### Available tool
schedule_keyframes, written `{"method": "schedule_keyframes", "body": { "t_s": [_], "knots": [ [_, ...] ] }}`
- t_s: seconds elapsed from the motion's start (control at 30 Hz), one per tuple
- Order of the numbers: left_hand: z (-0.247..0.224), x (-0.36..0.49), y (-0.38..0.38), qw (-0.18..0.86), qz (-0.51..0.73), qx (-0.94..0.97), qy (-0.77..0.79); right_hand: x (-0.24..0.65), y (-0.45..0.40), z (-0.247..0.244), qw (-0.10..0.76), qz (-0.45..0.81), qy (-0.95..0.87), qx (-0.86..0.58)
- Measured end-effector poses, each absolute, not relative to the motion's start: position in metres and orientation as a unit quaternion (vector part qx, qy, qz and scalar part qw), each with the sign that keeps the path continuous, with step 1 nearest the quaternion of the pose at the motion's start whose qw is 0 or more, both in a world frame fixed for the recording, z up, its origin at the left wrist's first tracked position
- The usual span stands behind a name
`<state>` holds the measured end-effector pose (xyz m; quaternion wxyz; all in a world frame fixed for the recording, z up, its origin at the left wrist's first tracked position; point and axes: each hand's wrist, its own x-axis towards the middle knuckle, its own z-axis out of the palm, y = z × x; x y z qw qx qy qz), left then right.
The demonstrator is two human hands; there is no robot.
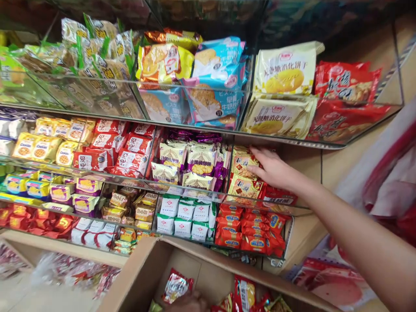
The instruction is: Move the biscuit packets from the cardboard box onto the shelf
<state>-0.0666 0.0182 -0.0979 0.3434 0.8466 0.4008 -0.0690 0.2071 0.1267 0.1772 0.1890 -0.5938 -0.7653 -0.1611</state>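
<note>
My right hand (269,167) reaches in from the right, fingers spread, and touches the yellow-and-red snack packets (244,162) in the middle shelf's right compartment. Low in the view, my left hand (188,302) is inside an open cardboard box (130,273), beside a red-and-white packet (177,286). Its fingers are mostly cut off by the frame's lower edge, so its grip cannot be made out. More red packets (244,294) lie in the box to the right of that hand.
Clear-fronted shelves hold blue biscuit packs (214,82), cream packs (282,71), red packs (346,82) and white-and-green packets (185,212). Clear plastic bags (390,173) hang at the right. Loose wrapped items (74,268) lie at the lower left.
</note>
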Motion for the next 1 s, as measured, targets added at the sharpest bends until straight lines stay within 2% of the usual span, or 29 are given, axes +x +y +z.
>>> {"method": "schedule_keyframes", "body": {
  "t_s": [0.2, 0.3, 0.4, 0.5, 0.6, 0.7, 0.77, 0.87, 1.0],
  "knots": [
    [-0.132, -0.067, -0.005, 0.371, -0.161, 0.825, 0.394, 0.192, 0.056, 0.172, 0.273, -0.238, -0.772, -0.522],
    [-0.146, -0.063, -0.007, 0.403, -0.163, 0.810, 0.392, 0.188, 0.002, 0.144, 0.319, -0.247, -0.782, -0.475],
    [-0.147, -0.064, -0.004, 0.436, -0.140, 0.788, 0.412, 0.189, -0.045, 0.095, 0.356, -0.232, -0.782, -0.456],
    [-0.133, -0.067, 0.001, 0.465, -0.084, 0.757, 0.450, 0.186, -0.075, 0.036, 0.373, -0.136, -0.795, -0.458],
    [-0.104, -0.062, 0.004, 0.519, -0.002, 0.726, 0.451, 0.172, -0.091, -0.023, 0.378, 0.034, -0.772, -0.510],
    [-0.069, -0.047, 0.003, 0.605, 0.076, 0.683, 0.403, 0.150, -0.094, -0.064, 0.398, 0.244, -0.619, -0.631],
    [-0.048, -0.033, -0.001, 0.656, 0.110, 0.652, 0.364, 0.138, -0.089, -0.074, 0.429, 0.347, -0.494, -0.672],
    [-0.029, -0.013, -0.008, 0.694, 0.203, 0.595, 0.351, 0.129, -0.079, -0.065, 0.473, 0.385, -0.403, -0.683],
    [-0.025, 0.003, -0.011, 0.600, 0.348, 0.585, 0.421, 0.127, -0.072, -0.044, 0.521, 0.312, -0.379, -0.698]
  ]
}}
